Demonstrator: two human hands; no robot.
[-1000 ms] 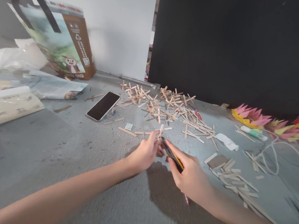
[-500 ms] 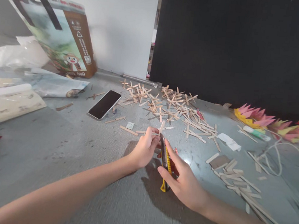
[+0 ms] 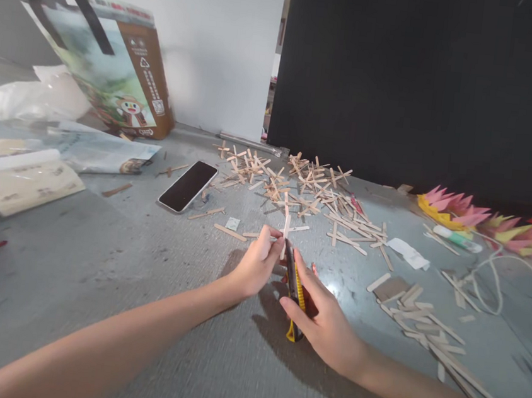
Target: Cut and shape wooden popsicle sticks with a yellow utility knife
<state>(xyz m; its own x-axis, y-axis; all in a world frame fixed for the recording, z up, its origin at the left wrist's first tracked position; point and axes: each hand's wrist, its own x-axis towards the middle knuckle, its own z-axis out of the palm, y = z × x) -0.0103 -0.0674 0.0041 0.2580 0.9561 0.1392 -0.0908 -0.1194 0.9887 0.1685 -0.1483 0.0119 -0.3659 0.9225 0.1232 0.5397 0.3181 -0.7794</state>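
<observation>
Between its fingertips my left hand [image 3: 259, 260] pinches a pale wooden craft stick [image 3: 286, 226], which points up and away from me. My right hand [image 3: 326, 322] is closed round a yellow and black utility knife [image 3: 294, 294]. The knife's front end meets the stick beside my left fingertips; whether the blade cuts into the wood cannot be made out. Just beyond my hands lie loose sticks, among them one flat stick [image 3: 229, 232]. Farther off is a heap of sticks joined as crosses [image 3: 313, 178].
A phone [image 3: 188, 186] lies left of the heap. Plastic packets [image 3: 25, 183] and a printed carrier bag [image 3: 117, 76] stand at the left. On the right are scattered sticks [image 3: 424, 323], a white cord [image 3: 491, 273], a glue stick [image 3: 456, 238] and folded coloured paper [image 3: 455, 209]. A black panel [image 3: 425, 83] rises behind.
The stick in my left hand has turned slightly more upright. Both hands stay nearly in place, and the knife keeps its position against the stick. The view has shifted slightly.
</observation>
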